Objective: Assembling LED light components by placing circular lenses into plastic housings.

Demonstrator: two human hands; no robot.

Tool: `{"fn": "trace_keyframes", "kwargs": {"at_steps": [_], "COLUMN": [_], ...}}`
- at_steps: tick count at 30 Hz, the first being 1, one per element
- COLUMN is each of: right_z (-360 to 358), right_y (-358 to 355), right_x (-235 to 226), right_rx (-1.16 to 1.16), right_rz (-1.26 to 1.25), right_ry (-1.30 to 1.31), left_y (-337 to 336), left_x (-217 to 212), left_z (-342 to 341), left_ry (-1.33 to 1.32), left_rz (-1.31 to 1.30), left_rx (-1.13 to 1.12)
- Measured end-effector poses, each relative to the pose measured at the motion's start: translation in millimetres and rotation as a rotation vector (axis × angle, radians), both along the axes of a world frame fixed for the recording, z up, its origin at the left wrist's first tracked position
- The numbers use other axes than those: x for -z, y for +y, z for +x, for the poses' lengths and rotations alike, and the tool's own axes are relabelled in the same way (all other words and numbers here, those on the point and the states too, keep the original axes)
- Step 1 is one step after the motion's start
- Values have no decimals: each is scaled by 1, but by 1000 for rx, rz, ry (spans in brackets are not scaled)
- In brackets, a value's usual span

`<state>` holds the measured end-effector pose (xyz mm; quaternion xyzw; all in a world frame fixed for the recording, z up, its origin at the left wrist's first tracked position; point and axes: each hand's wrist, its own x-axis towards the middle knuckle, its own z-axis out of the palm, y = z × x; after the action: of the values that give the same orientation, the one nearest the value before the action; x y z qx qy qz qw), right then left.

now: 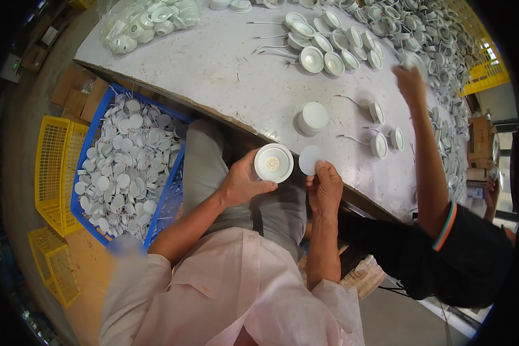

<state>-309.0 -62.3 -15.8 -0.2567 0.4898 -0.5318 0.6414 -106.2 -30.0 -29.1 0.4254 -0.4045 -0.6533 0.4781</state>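
Note:
My left hand grips a round white LED light housing by its side, its face up so the yellow LED dots in the middle show. Just right of it, my right hand pinches a thin round white diffuser disc at its lower edge. Disc and housing are apart, both held above my lap. On the table beyond my hands stands a short stack of white discs. To its right lie a few wired light housings.
A cluster of light housings covers the far table, near a bag of white parts. At the right, a co-worker's arm reaches toward a large heap. Left of me sits a blue crate full of finished-looking round lights.

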Motion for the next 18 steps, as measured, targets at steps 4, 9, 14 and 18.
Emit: {"fn": "trace_keyframes", "kwargs": {"at_steps": [4,9,14,18], "right_z": [0,-1,0,-1], "right_y": [4,6,14,19], "right_x": [1,3,-3,-2], "right_rx": [-5,11,96,-13], "right_rz": [49,73,-66,-631], "right_ry": [22,45,344,966], "left_y": [1,0,-1,-1], "left_x": [-1,1,-5,-7], "left_z": [2,2,-3,-3], "left_ry": [24,28,111,105], "left_rz": [-31,-21,57,9], "left_rx": [40,37,24,24]}}
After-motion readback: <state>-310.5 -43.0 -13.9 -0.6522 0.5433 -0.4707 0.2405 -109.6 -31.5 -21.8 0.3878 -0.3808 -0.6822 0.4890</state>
